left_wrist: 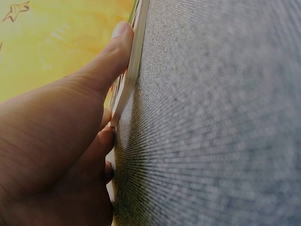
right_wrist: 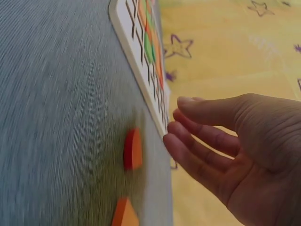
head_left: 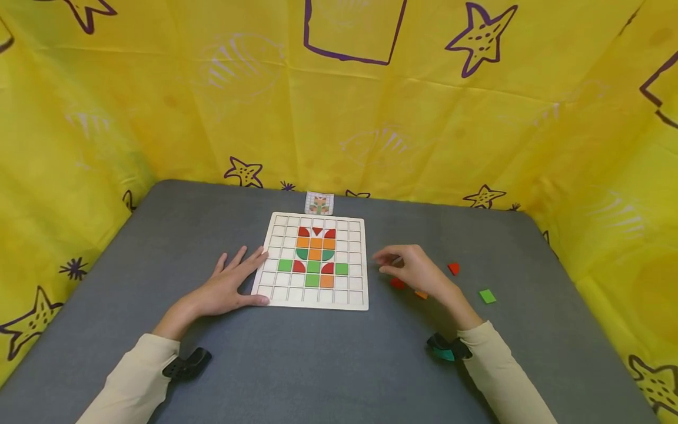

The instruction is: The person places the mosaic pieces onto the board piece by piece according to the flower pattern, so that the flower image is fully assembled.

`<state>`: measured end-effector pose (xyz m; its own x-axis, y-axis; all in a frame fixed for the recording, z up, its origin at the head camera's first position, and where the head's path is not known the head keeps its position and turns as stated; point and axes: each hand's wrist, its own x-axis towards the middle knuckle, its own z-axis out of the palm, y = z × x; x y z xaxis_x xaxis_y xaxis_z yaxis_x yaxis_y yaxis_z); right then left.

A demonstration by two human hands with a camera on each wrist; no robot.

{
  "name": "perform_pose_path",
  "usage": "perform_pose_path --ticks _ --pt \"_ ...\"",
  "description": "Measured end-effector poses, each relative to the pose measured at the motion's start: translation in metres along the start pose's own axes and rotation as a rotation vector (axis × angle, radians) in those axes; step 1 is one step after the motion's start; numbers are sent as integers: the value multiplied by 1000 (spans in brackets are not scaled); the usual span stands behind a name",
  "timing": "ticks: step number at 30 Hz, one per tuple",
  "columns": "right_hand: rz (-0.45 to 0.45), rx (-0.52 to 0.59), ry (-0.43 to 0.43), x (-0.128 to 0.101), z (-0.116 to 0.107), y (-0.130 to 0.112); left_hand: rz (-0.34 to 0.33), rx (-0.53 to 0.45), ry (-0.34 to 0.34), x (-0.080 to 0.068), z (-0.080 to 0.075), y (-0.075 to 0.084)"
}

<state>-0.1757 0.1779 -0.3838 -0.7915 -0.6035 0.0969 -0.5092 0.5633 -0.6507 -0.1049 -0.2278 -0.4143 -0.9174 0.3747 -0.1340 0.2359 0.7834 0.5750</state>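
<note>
Hands flank the puzzle board on the grey desk.
Left hand [head_left: 229,285] lies spread flat, thumb and fingers touching the puzzle board's [head_left: 281,294] left edge; right of the board, right hand [head_left: 413,270] hovers relaxed, holding nothing, above a red piece [head_left: 397,283].

Left hand [head_left: 225,288] on grid board [head_left: 313,301]
</note>
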Motion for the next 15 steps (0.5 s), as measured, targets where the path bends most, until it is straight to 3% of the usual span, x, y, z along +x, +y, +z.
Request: perform_pose_path --ticks 15 --pt "91 -46 -26 -44 -29 31 -4 -5 -7 -1 -1 2"
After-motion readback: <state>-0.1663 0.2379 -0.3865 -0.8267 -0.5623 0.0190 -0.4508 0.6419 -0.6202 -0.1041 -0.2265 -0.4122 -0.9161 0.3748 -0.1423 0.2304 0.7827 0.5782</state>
